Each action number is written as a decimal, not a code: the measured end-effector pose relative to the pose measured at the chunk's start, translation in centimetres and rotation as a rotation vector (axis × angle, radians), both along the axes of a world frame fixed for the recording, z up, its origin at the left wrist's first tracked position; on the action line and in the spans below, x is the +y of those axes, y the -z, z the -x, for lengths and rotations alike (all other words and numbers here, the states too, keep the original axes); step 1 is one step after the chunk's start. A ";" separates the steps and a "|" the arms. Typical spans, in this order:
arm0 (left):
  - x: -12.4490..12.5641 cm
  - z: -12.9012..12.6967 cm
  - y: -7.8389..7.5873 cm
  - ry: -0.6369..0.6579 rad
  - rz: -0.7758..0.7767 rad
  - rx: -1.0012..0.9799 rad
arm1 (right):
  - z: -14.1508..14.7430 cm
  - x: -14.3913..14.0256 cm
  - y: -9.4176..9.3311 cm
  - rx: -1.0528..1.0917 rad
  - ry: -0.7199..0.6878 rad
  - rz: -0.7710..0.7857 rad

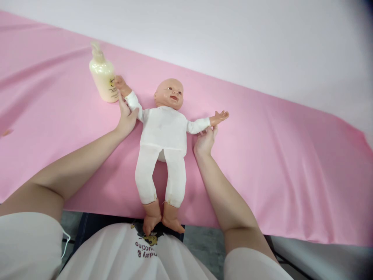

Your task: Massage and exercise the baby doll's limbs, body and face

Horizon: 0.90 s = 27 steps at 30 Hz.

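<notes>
- A pink sheet (276, 155) covers the desk, with a plain white wall behind it on the far side
- A baby doll (163, 134) in a white suit lies on its back in the middle of the sheet, head toward the far edge, both arms spread out and its bare feet hanging over the near edge
- The left hand (126, 116) is closed around the doll's arm on the left of the scene, gripping the sleeve just below the wrist
- The right hand (205, 140) sits under the doll's other arm, fingers lightly curled and touching the sleeve near the wrist; whether it grips firmly I cannot tell
- A cream pump bottle (102, 76) stands upright at far left, just beside the doll's raised hand
- The step in hand looks like stretching or holding both arms outward; any following move would call for an even, gentle hold on both sleeves so the doll stays flat and the bottle is not knocked
</notes>
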<state>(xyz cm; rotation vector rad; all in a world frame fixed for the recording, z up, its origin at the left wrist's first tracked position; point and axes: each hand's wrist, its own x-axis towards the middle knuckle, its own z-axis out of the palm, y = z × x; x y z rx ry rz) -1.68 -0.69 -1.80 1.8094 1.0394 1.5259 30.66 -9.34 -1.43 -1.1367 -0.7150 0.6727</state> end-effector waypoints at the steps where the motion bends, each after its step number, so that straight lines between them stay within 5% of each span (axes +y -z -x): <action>1: 0.1 0.1 0.1 -0.022 0.039 -0.028 | -0.1 0.2 0.1 0.032 0.012 0.003; 5: 0.1 0.4 0.1 -0.071 0.081 -0.050 | 0.0 -0.2 -0.1 -0.060 -0.031 -0.036; 11: -1.7 -0.1 -1.2 -0.066 -0.104 0.209 | 1.0 -1.8 -1.3 -0.554 -0.130 -0.194; 18: -3.5 -1.3 -3.3 0.030 -0.162 0.481 | 1.6 -2.4 -1.9 -0.885 -0.223 -0.154; 27: -3.5 -1.1 -3.4 0.042 -0.176 0.427 | 1.9 -2.5 -2.3 -0.733 -0.254 -0.100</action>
